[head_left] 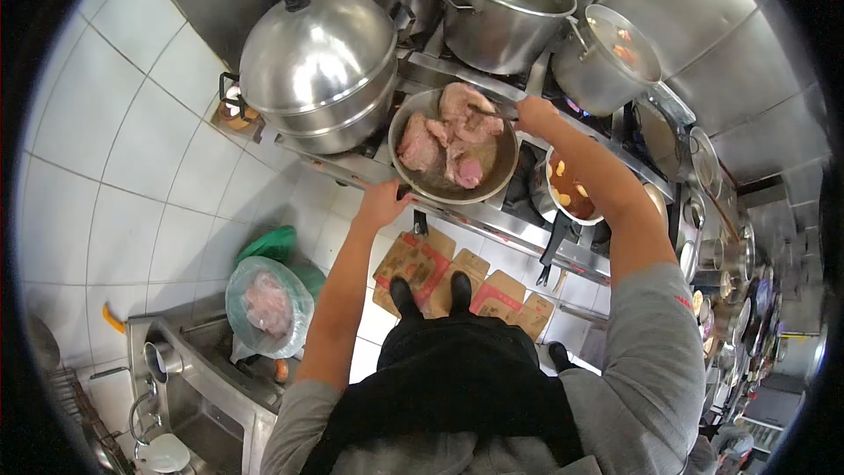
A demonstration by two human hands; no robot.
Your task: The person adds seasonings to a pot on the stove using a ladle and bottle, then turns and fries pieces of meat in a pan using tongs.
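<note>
Several large pieces of pale pink meat [440,136] lie in a wide round pan [406,169] on the stove. My right hand [536,116] is closed at the pan's right rim around a thin dark utensil [494,114], whose far end reaches the meat; its exact kind is unclear. My left hand [384,202] is at the stove's front edge [453,214], just left of the pan, with thumb and fingers apart. Below the pan a dark handle [420,222] sticks out. To the right, under my right forearm, stands a pot of brown sauce with yellowish pieces [567,189].
A lidded steel steamer [321,57] stands left of the pan. Behind are tall stockpots [510,13] and a pot of liquid with orange pieces [620,48]. A blue flame [576,108] shows nearby. Flattened cardboard [501,299] covers the floor. A bag-lined bucket [294,290] stands by the sink [207,422].
</note>
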